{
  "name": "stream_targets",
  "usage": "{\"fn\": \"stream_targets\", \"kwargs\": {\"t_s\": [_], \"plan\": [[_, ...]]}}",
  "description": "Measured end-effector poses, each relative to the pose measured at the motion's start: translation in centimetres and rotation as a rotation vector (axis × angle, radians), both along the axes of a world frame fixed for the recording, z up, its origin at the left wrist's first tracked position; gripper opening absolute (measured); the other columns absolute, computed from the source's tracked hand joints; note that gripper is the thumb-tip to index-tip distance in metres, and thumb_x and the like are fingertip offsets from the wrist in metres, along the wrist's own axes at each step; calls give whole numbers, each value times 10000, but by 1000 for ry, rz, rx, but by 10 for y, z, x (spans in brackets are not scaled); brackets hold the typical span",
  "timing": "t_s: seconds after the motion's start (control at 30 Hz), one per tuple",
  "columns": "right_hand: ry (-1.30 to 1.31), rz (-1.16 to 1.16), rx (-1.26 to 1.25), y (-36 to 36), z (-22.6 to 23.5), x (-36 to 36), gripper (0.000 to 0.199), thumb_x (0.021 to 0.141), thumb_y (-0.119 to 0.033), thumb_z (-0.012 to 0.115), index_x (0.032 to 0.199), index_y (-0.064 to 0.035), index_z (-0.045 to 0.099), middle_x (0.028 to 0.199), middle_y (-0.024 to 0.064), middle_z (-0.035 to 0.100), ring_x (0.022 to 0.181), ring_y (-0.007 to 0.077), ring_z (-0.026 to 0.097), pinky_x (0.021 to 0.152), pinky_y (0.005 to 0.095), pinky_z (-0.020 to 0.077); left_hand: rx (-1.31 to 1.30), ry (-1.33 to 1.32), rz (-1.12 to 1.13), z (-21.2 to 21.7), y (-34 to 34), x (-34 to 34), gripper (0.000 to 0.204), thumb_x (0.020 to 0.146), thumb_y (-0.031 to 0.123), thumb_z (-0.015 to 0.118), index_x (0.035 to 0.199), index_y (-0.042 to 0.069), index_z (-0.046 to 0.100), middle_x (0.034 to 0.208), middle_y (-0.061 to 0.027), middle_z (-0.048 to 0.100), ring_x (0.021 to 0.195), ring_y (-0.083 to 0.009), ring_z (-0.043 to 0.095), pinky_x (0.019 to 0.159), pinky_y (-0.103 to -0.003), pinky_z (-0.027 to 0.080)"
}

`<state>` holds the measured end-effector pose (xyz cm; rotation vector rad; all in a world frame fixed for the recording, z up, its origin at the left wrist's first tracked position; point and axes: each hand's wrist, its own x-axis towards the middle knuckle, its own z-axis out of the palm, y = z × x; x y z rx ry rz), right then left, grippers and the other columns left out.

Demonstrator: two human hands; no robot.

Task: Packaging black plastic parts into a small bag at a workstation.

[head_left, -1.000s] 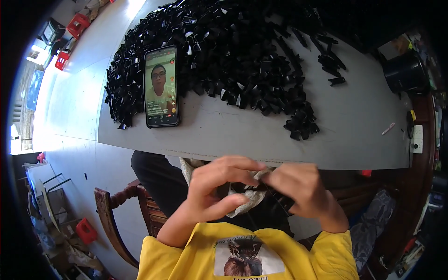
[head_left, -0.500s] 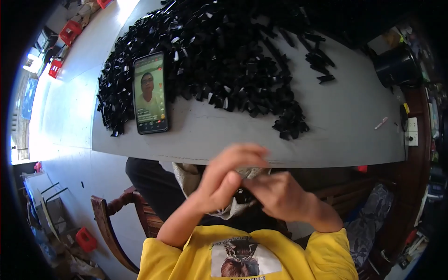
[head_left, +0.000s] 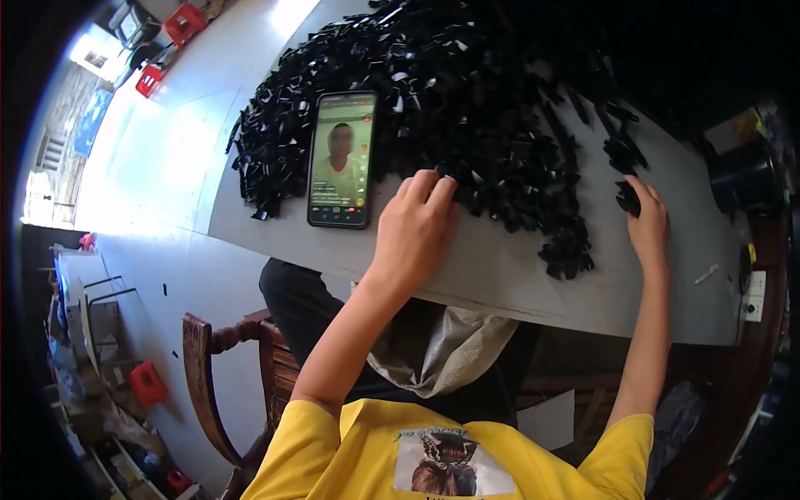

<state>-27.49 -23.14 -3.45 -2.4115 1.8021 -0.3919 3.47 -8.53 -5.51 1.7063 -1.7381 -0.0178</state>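
1. Wooden chair (head_left: 208, 375): well below and left of the left hand, beside the table edge; curved dark-brown frame, partly hidden by the yellow sleeve.
2. Red stools (head_left: 185, 21): far up and left of both hands, on the bright floor.
3. Smartphone (head_left: 341, 158): just left of the left hand, flat on the grey table (head_left: 500, 275), screen lit and showing a person; upper end lying against the heap.
4. Left hand (head_left: 414, 229): palm down at the near edge of the heap, fingers curled with tips among the black pieces; whether anything is pinched cannot be told.
5. Heap of small black pieces (head_left: 467, 100): spread wide above and between both hands, reaching from the phone to beyond the right hand; touched by both hands along its near edge.
6. Grey bag (head_left: 442, 350): below the left hand, under the table edge, slack and open over the lap.
7. Right hand (head_left: 646, 221): well apart from the left, fingers bent over a black piece (head_left: 627, 198) at the right edge of the heap; firmness of the hold cannot be told.
8. Dark round container (head_left: 744, 179): right of the right hand, near the table's far corner.
9. Small white stick (head_left: 707, 273): just below and right of the right hand, loose on the table.
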Motion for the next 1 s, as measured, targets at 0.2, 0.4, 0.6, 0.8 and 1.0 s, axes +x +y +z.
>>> {"fn": "stream_targets", "kwargs": {"t_s": [0.2,0.4,0.6,0.8,1.0], "plan": [[88,32,36,11,1,2,508,739,113,648,1203,-75,562,1110,147,645,1065,356,602,892,398,499,41,-46,31,-1,-1,4,163,776,89,667,896,47,565,930,-82,541,869,-267,556,697,-362,495],[-158,121,-230,33,-9,-4,338,801,-11,682,1117,-8,564,975,138,647,860,254,656,734,320,504,25,-43,35,-3,-1,6,158,764,101,678,866,55,566,903,-69,560,848,-256,560,688,-359,489],[-949,19,85,82,-7,15,340,837,-16,592,1172,-37,534,900,45,579,584,27,411,467,160,317,36,59,36,1,-1,7,151,758,85,684,880,68,597,913,-60,587,835,-265,574,693,-363,491],[-1205,173,356,141,1,62,164,823,-6,591,979,-30,547,980,112,600,678,101,573,651,227,505,21,89,31,-1,5,12,145,756,81,693,880,61,618,916,-70,601,827,-282,584,698,-371,491],[-711,433,9,156,-11,80,163,775,-5,652,920,-18,579,906,143,665,817,238,652,737,318,510,19,81,35,-2,10,14,146,740,62,688,863,60,608,890,-68,591,824,-278,582,692,-373,490]]}}
